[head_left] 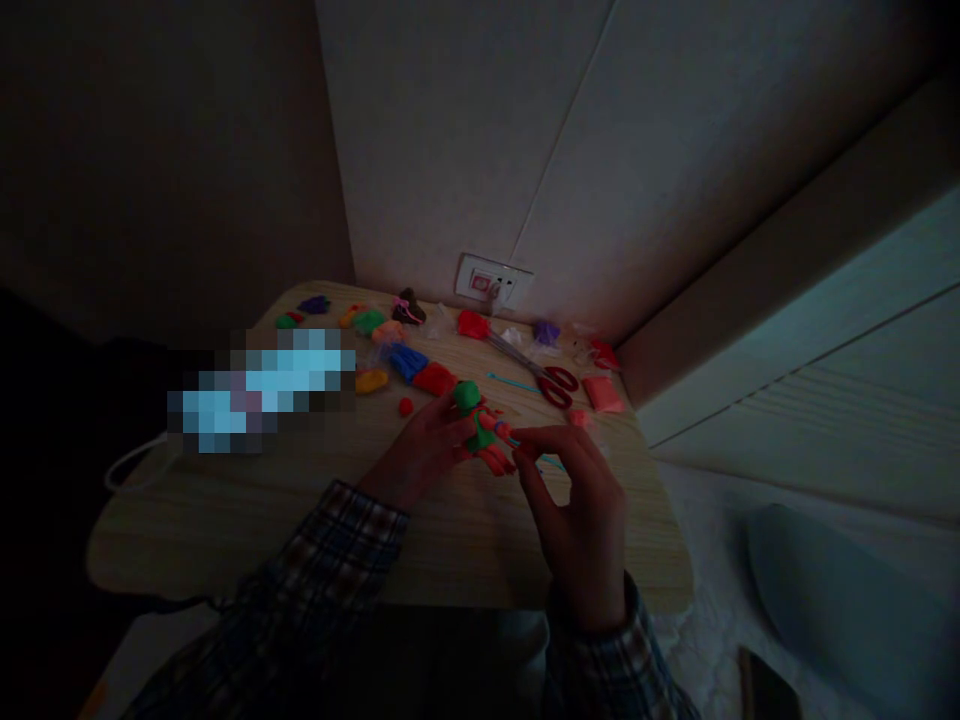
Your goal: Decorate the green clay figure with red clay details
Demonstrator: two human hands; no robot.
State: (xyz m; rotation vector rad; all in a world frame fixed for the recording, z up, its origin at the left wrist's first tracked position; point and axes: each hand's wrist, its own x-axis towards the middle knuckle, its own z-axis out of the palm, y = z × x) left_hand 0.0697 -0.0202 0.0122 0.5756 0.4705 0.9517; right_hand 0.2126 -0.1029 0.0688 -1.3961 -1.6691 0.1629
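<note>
A small modelling-clay figure [480, 428] with a green head, green clothing and pinkish-orange limbs is held above the table. My left hand [420, 450] is closed round it from the left side. My right hand [574, 500] pinches a thin blue stick-like tool [553, 462] between thumb and forefinger. The tool's near end is at the figure's outstretched arm, where a small bluish spot shows. Dim light and my fingers hide the exact contact. On the table left of the figure sits a small red clay ball [406, 407].
Red-handled scissors [556, 386], another thin blue tool [514, 382] and several bagged clay lumps, such as a blue one [409, 363], lie across the wooden table [465, 550]. A blurred bright device [262, 390] stands at left. Behind is a wall socket [495, 282] with a plug.
</note>
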